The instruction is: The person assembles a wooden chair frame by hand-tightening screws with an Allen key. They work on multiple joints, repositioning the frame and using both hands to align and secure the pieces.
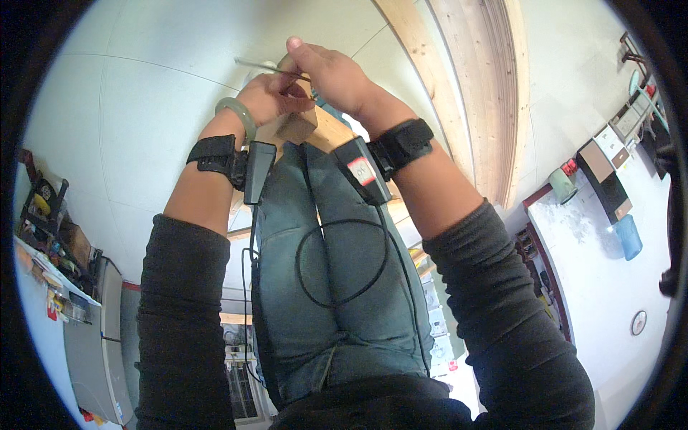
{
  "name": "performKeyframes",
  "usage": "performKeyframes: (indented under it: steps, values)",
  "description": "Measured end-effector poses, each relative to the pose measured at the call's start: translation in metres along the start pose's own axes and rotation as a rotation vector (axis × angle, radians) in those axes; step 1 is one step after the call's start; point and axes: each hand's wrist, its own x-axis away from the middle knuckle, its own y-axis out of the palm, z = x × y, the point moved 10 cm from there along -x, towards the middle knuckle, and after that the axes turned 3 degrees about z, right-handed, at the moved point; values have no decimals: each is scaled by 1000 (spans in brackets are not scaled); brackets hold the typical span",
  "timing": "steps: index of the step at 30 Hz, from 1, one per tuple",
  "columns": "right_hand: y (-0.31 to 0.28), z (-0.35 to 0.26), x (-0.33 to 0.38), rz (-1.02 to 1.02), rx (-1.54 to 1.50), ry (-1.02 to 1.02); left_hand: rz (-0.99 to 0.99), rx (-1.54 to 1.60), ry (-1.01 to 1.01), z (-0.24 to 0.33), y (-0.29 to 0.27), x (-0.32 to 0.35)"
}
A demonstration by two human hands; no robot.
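My left hand (269, 99) is closed over the top of a small wooden block (297, 126) that sits at my knees, on a longer light wood piece (337, 133). My right hand (331, 72) is just above and beside it, its fingers pinched on a thin metal rod (252, 64) that sticks out to the left over the left hand. The two hands touch each other. A green bangle (240, 115) rings my left wrist, and both wrists carry black straps with small black devices.
My legs in blue-grey jeans (322, 287) fill the middle, with a black cable looped over them. Long wooden planks (473, 86) lie on the pale tiled floor at upper right. Shelves with clutter stand at the left edge, cabinets and a blue container (628, 236) at right.
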Motion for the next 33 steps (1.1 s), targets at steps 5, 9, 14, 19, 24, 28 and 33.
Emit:
performKeyframes:
  steps: [5,9,14,19,24,28,33]
  values:
    - [-13,-3,44,-9,352,-162,-110,-23,26,0,6,-1]
    - [-31,40,67,65,408,10,-17,6,110,18,-1,6]
    - [-33,89,41,121,166,336,-76,-15,80,25,6,7]
    - [-6,34,-12,113,94,152,-74,-161,70,20,5,4]
    - [9,-21,-11,-98,-28,-12,-31,-214,160,20,5,3]
    - [-9,-23,30,21,177,-130,-132,-195,222,23,16,0]
    - [-24,27,80,-80,560,-74,-138,-84,78,14,17,0]
